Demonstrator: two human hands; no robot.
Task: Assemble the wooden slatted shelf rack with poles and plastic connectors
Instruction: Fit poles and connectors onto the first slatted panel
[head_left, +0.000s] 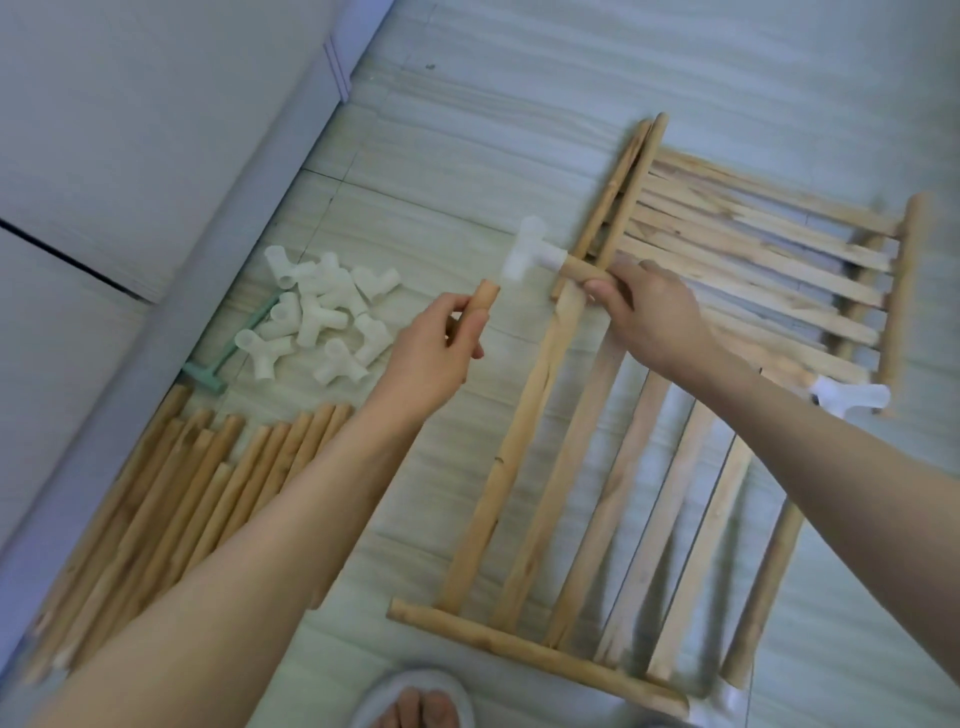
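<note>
My right hand (649, 312) grips the top rail of a wooden slatted panel (597, 499) lying on the floor. A white plastic connector (530, 252) is fitted on that rail's left end. My left hand (441, 353) holds a short wooden pole (483, 301), its tip just below the connector's lower socket, apart from it. Another connector (847, 397) sits at the panel's right end, and a third shows white at the bottom right corner (732, 701).
A pile of white connectors (317, 317) and a green mallet (228, 348) lie left. Loose poles (171, 499) lie along a grey sofa base (130, 338). More slatted panels (769, 244) are stacked at the back right. A slippered foot (415, 701) shows below.
</note>
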